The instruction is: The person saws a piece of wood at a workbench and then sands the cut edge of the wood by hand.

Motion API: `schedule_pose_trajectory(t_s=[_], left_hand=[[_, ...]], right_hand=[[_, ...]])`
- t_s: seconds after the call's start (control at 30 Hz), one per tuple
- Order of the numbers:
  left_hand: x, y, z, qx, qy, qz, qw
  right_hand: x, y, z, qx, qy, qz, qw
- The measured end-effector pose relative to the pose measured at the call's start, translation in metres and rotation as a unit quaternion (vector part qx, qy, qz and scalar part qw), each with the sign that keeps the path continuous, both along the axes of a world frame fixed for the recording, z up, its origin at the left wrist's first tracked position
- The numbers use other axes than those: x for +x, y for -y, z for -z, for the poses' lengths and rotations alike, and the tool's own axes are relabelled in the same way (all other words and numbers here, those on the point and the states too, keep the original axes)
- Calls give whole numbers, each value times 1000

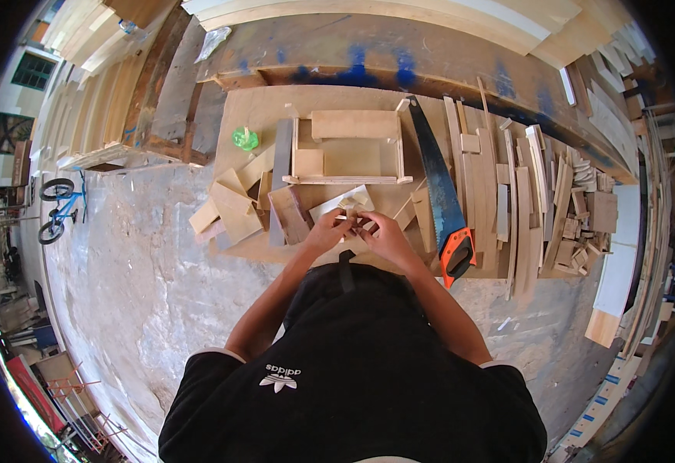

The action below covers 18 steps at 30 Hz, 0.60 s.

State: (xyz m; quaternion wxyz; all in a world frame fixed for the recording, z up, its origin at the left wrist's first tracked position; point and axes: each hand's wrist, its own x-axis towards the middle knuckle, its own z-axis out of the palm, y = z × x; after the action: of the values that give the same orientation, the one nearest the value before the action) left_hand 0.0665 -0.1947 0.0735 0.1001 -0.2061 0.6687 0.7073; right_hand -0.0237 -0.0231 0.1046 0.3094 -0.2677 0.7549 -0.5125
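The left hand (328, 232) and right hand (388, 236) seem to pinch a small wood piece (351, 211) between their fingertips; a loose grip could drop it onto the pale board (361, 194) just beyond them.

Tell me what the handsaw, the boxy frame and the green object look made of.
Handsaw: thin, toothed, dark bluish blade, probably steel; bright orange-and-black handle, likely plastic.
Boxy frame: apparently bare wood, pale tan, unpainted.
Green object: translucent, glossy, so perhaps plastic; glass possible.
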Motion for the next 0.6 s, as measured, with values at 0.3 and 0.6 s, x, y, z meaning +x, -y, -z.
schedule_pose_trajectory(t_s=[0.3, 0.6], left_hand=[[29, -3, 2, -42, 33, -126, 991], [71, 46, -17, -34, -61, -375, 924]], right_hand=[[20, 8, 22, 61, -120, -37, 990], [44, 124, 25, 59, -203, -182, 960]])
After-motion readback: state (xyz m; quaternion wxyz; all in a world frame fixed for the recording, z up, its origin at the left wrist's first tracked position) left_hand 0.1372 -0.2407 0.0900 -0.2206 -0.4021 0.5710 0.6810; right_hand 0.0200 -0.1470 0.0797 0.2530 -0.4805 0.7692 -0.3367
